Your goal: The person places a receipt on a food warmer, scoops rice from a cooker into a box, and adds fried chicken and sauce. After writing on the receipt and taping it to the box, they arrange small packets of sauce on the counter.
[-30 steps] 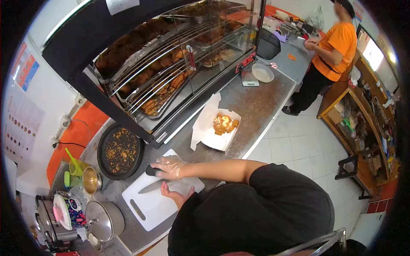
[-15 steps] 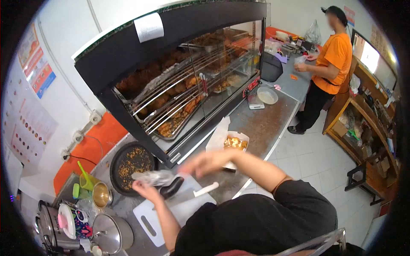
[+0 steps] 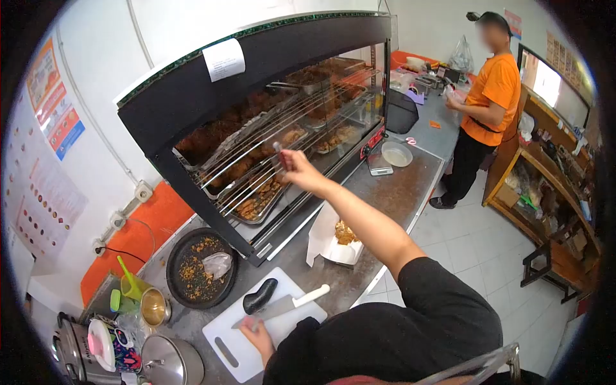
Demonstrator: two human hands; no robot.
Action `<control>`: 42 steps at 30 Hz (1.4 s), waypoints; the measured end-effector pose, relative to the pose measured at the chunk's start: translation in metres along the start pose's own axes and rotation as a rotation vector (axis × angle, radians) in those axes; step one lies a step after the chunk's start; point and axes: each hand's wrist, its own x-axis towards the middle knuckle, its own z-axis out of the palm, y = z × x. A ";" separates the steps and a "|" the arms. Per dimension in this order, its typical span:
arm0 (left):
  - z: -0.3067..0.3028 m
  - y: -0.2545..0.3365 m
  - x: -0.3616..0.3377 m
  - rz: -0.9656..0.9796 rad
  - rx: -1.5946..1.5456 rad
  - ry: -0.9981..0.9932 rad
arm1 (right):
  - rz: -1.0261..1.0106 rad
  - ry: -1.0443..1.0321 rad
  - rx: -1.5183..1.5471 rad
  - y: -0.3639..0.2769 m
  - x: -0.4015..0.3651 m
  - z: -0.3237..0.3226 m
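My right hand reaches up to the glass-fronted warming cabinet, its fingers closed round the handle on the glass door. Trays of browned food show behind the glass. My left hand is low over the white cutting board, by the knife blade; its fingertips are blurred. On the board lie a dark, glossy, elongated item and a knife with a white handle. A crumpled clear plastic piece rests in the round black pan among crumbs.
An open white box with food stands right of the board. Farther back are a scale and a clear bowl. Metal pots stand lower left. A person in orange stands at the far counter.
My right hand has moved up from above the board to the door handle, which sits farther left. The plastic has left my hands and lies in the pan. My left hand has moved down towards the board.
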 end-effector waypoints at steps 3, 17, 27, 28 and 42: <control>0.003 -0.010 -0.026 -0.016 -0.015 -0.023 | -0.069 -0.153 0.082 0.003 -0.006 0.033; -0.007 0.019 -0.024 0.223 0.107 -0.116 | -0.542 0.629 0.428 -0.126 0.046 0.045; 0.138 0.029 -0.046 -0.185 -0.234 -0.790 | -0.417 0.150 0.450 -0.156 0.018 -0.065; 0.155 0.035 -0.048 -0.184 -0.222 -0.823 | -0.412 0.138 0.467 -0.136 -0.016 -0.077; 0.283 -0.102 0.071 0.282 0.264 -0.356 | 1.046 1.079 -0.126 0.008 -0.648 -0.392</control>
